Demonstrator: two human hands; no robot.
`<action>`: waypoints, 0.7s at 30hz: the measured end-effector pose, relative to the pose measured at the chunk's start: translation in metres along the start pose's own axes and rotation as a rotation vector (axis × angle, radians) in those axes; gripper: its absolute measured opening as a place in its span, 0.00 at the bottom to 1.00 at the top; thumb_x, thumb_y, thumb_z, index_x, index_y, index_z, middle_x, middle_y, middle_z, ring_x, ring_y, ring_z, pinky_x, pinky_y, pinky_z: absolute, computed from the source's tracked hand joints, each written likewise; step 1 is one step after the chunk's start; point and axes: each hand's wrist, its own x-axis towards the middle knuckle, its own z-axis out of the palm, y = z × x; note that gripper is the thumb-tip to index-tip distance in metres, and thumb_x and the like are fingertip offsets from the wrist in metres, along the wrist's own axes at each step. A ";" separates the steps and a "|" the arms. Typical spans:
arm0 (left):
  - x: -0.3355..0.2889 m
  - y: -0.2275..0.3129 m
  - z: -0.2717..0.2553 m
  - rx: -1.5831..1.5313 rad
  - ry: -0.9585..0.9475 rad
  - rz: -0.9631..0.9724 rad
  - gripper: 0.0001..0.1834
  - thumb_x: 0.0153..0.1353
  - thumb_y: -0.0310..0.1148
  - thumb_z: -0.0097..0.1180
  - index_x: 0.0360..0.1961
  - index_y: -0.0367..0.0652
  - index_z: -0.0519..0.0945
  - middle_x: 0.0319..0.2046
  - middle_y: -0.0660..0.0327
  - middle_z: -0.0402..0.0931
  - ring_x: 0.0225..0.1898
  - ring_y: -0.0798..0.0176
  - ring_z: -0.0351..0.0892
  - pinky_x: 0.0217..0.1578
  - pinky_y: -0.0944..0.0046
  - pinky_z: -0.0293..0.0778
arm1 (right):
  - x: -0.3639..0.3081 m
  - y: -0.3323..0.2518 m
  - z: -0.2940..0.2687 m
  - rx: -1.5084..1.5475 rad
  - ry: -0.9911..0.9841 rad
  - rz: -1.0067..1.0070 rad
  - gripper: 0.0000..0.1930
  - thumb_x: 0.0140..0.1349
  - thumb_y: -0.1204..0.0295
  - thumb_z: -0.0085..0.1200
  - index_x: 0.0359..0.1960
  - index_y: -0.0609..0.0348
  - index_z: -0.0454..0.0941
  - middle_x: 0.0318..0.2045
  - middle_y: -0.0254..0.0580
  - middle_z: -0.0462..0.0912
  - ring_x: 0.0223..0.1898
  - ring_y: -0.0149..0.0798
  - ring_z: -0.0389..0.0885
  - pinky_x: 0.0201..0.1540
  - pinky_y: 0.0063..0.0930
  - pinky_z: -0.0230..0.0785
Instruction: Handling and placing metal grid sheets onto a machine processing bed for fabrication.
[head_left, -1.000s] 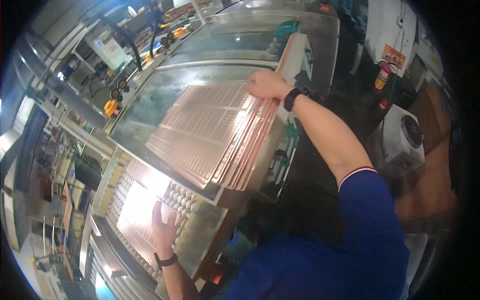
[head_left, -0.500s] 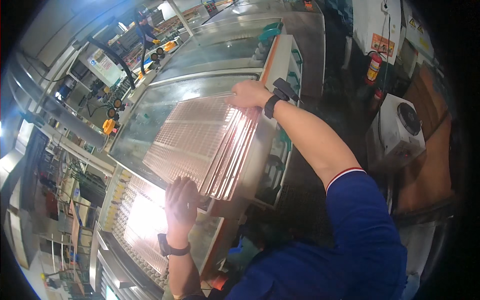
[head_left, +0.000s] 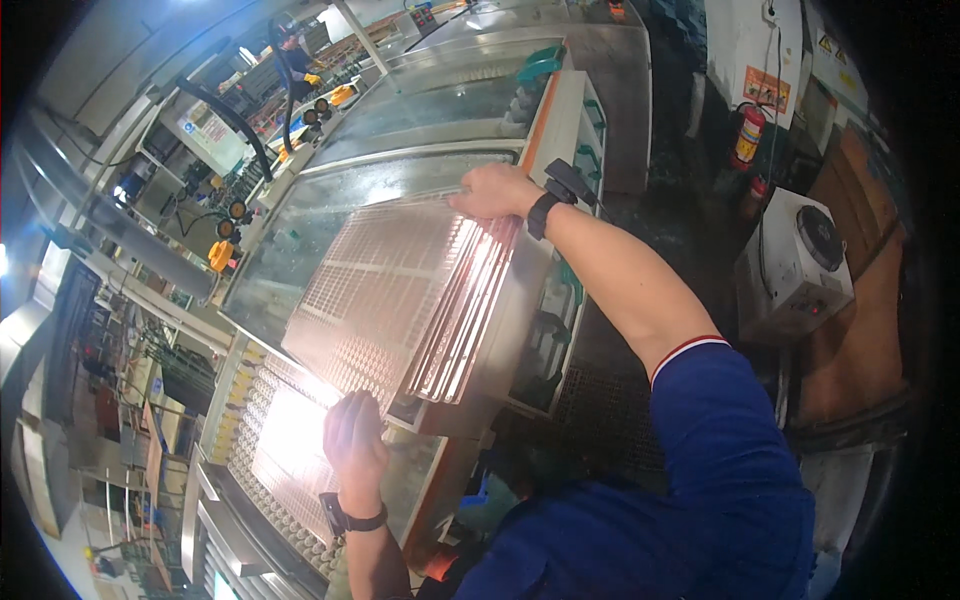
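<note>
A stack of thin copper-coloured panels (head_left: 375, 270) with a fine grid pattern lies on a machine's glass lid (head_left: 275, 262), its right-hand edges slightly fanned. My right hand (head_left: 495, 190) is closed at the stack's far right corner, fingertips over the top panel's edge; how many panels it grips is hidden. Just off the stack's near edge, my left hand (head_left: 356, 440) is raised with its back toward me, fingers extended close together and nothing visible in them. Left of that hand, another grid-patterned panel (head_left: 290, 475) lies on the rollers (head_left: 240, 440), partly washed out by glare.
A second glass lid (head_left: 430, 105) with a green handle (head_left: 541, 64) continues the machine beyond. Metal rails (head_left: 225, 520) border the rollers at lower left. On the right stand a fire extinguisher (head_left: 747, 136) and a white box unit (head_left: 795, 265). Far off, a person (head_left: 292, 60) wears yellow gloves.
My left hand has drawn back a little toward me, away from the stack's near edge. My right hand stays at the far corner, and the stack has barely shifted.
</note>
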 end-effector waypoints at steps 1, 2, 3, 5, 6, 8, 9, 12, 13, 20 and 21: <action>-0.005 0.000 -0.001 -0.001 0.002 0.000 0.14 0.59 0.21 0.54 0.46 0.33 0.81 0.47 0.47 0.82 0.52 0.39 0.80 0.55 0.46 0.74 | 0.001 0.001 0.001 -0.002 0.001 0.000 0.29 0.58 0.46 0.50 0.43 0.61 0.86 0.45 0.60 0.85 0.50 0.60 0.83 0.54 0.49 0.73; -0.012 0.001 -0.003 0.019 0.027 -0.024 0.13 0.60 0.22 0.54 0.46 0.33 0.81 0.47 0.46 0.82 0.51 0.39 0.80 0.55 0.47 0.74 | 0.001 0.002 0.002 -0.030 -0.009 -0.017 0.30 0.58 0.45 0.50 0.44 0.60 0.85 0.45 0.60 0.85 0.50 0.60 0.83 0.53 0.50 0.73; -0.018 0.001 -0.005 0.037 0.053 -0.048 0.12 0.60 0.22 0.53 0.45 0.32 0.80 0.46 0.45 0.82 0.51 0.39 0.81 0.55 0.47 0.74 | 0.002 0.004 0.003 -0.058 -0.019 -0.033 0.30 0.59 0.43 0.50 0.45 0.59 0.85 0.45 0.59 0.85 0.50 0.59 0.83 0.53 0.51 0.74; -0.036 -0.002 -0.008 0.023 0.107 -0.060 0.11 0.64 0.23 0.50 0.44 0.32 0.80 0.46 0.44 0.82 0.50 0.39 0.81 0.55 0.47 0.74 | 0.003 0.004 0.004 -0.053 -0.023 -0.033 0.30 0.59 0.44 0.51 0.45 0.59 0.85 0.45 0.59 0.85 0.50 0.59 0.83 0.53 0.51 0.74; -0.044 -0.004 -0.008 0.034 0.159 -0.108 0.11 0.65 0.23 0.48 0.45 0.32 0.80 0.46 0.44 0.82 0.50 0.39 0.81 0.55 0.47 0.74 | 0.004 0.004 0.003 -0.049 -0.028 -0.031 0.30 0.58 0.44 0.51 0.45 0.59 0.85 0.45 0.59 0.84 0.50 0.60 0.83 0.53 0.51 0.74; -0.064 -0.006 -0.011 0.051 0.211 -0.214 0.12 0.69 0.24 0.45 0.47 0.31 0.79 0.49 0.43 0.81 0.53 0.40 0.79 0.58 0.46 0.72 | 0.004 0.002 0.002 -0.045 -0.033 -0.033 0.29 0.58 0.45 0.52 0.45 0.59 0.85 0.45 0.59 0.85 0.50 0.60 0.83 0.53 0.51 0.74; -0.073 -0.006 -0.010 0.051 0.212 -0.214 0.12 0.69 0.24 0.45 0.47 0.31 0.79 0.49 0.43 0.81 0.53 0.40 0.79 0.58 0.46 0.72 | 0.005 0.003 0.002 -0.041 -0.037 -0.032 0.28 0.58 0.45 0.52 0.45 0.58 0.85 0.45 0.58 0.85 0.49 0.60 0.83 0.52 0.50 0.74; -0.094 -0.006 -0.006 0.074 0.236 -0.335 0.13 0.70 0.24 0.44 0.50 0.31 0.78 0.53 0.43 0.78 0.57 0.40 0.76 0.60 0.47 0.69 | 0.010 0.007 0.004 -0.020 -0.041 -0.036 0.26 0.59 0.49 0.52 0.45 0.57 0.85 0.45 0.57 0.85 0.48 0.59 0.83 0.52 0.49 0.74; -0.101 -0.006 -0.004 0.065 0.250 -0.381 0.14 0.71 0.25 0.44 0.52 0.32 0.78 0.55 0.42 0.77 0.59 0.40 0.74 0.61 0.47 0.68 | 0.012 0.009 0.005 -0.022 -0.041 -0.038 0.26 0.59 0.49 0.52 0.45 0.57 0.85 0.45 0.57 0.85 0.48 0.59 0.83 0.52 0.49 0.74; -0.114 -0.002 0.004 -0.154 0.300 -0.543 0.21 0.75 0.33 0.42 0.63 0.34 0.72 0.67 0.46 0.66 0.67 0.48 0.68 0.64 0.49 0.65 | 0.018 0.013 0.010 0.098 -0.014 -0.046 0.17 0.55 0.64 0.51 0.39 0.61 0.85 0.40 0.59 0.85 0.44 0.59 0.84 0.49 0.47 0.75; -0.115 -0.001 0.005 -0.155 0.301 -0.543 0.21 0.75 0.33 0.42 0.63 0.34 0.72 0.67 0.46 0.66 0.67 0.48 0.68 0.64 0.49 0.65 | 0.019 0.015 0.012 0.106 -0.010 -0.052 0.16 0.55 0.66 0.50 0.39 0.61 0.85 0.40 0.59 0.85 0.45 0.60 0.84 0.49 0.47 0.75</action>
